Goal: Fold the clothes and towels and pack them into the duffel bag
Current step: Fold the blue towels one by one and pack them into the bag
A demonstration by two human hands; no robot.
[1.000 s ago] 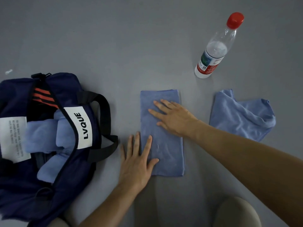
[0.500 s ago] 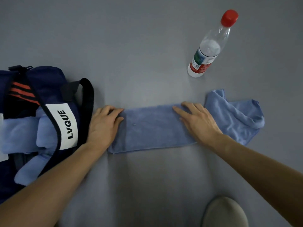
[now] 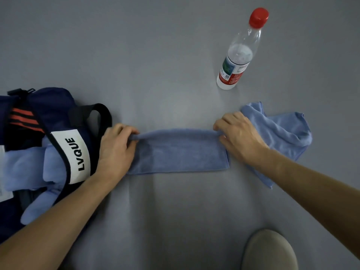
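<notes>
A folded blue towel (image 3: 179,152) lies as a long strip across the grey surface in the middle. My left hand (image 3: 115,151) pinches its far left corner and my right hand (image 3: 239,137) pinches its far right corner, lifting the far edge a little. A second blue towel (image 3: 282,133) lies crumpled to the right, partly under my right wrist. The navy duffel bag (image 3: 58,106) sits open at the left, with light blue folded cloth (image 3: 25,168) inside it and a white LVQUE label on its rim.
A clear plastic water bottle (image 3: 239,55) with a red cap stands at the back right. A beige rounded shape (image 3: 270,250), perhaps a knee, shows at the bottom right. The bag's black handle (image 3: 101,112) loops next to my left hand.
The towel was turned from lengthwise to crosswise. Both hands went from lying flat on it to pinching its two far corners, and the far edge has lifted.
</notes>
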